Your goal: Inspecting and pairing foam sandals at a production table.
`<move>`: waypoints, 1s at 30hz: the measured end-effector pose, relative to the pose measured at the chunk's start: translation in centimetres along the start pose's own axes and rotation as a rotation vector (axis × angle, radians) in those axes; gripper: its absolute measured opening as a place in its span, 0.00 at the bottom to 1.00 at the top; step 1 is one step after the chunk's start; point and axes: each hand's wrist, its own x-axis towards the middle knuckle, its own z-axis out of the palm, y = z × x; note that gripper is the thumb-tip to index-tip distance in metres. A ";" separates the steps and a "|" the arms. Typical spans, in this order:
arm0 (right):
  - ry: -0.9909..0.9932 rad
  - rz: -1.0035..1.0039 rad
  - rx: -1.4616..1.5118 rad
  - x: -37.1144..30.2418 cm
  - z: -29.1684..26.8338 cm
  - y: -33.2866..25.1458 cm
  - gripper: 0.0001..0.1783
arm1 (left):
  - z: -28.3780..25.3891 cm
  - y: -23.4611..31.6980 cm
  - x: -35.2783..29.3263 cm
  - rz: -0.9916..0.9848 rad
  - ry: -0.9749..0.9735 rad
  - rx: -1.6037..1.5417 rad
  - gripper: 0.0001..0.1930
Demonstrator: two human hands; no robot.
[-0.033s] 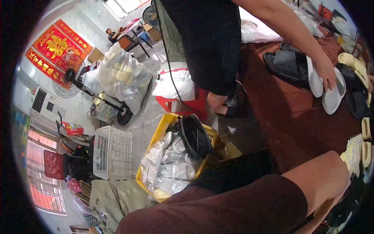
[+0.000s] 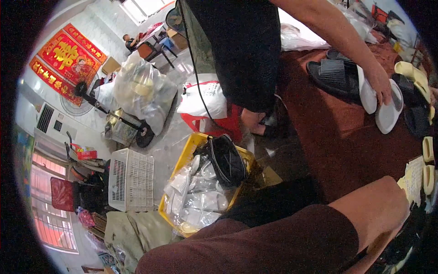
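Grey concrete floor [image 2: 169,137] fills the left side, cluttered all over, and a wide table under a dark red cloth [image 2: 328,137] takes up the right. Across it stands a co-worker in a black top [image 2: 242,50]. Along the bottom runs a limb of mine in maroon cloth [image 2: 273,242], bare at its far end; this close to the rim I can't say whether it is arm or leg. Neither of my hands shows, so I cannot tell whether my fingers are spread, closed or holding anything.

On the floor sit a big clear sack [image 2: 143,91], a yellow crate [image 2: 187,155] of bagged white pieces with a black bag [image 2: 226,160] on top, and a white slatted basket [image 2: 131,180].

On the table, the co-worker's hand [image 2: 381,86] rests flat on two white soles [image 2: 388,114], just beside a black slipper [image 2: 333,75]. Nearest me, at the right rim, lie pale yellow slippers [image 2: 428,166] and a paper sheet [image 2: 414,178].

Handling these well, I judge, means keeping pairs side by side and lifting each by its edge, clear of the other person's hand.
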 end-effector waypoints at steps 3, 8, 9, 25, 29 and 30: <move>-0.076 -0.213 -0.413 -6.9 -3.6 8.2 0.20 | -3.0 -0.1 -1.3 -0.073 -0.014 -0.061 0.12; -0.102 -0.641 -1.094 -8.8 4.1 11.4 0.22 | -7.2 1.0 -1.3 -0.127 -0.070 -0.192 0.13; -0.095 -0.658 -1.084 -8.3 3.9 11.1 0.22 | -8.0 1.2 -1.0 -0.146 -0.083 -0.212 0.13; 0.279 -1.796 -1.723 -5.5 -0.3 8.3 0.08 | 7.3 13.9 33.2 0.994 0.142 0.926 0.07; 0.349 -1.636 -1.716 -6.5 0.0 8.7 0.08 | 9.0 16.4 36.2 0.963 0.356 0.835 0.23; 0.381 -1.628 -1.748 -6.5 0.1 8.6 0.08 | 9.7 17.1 37.4 0.955 0.359 0.836 0.31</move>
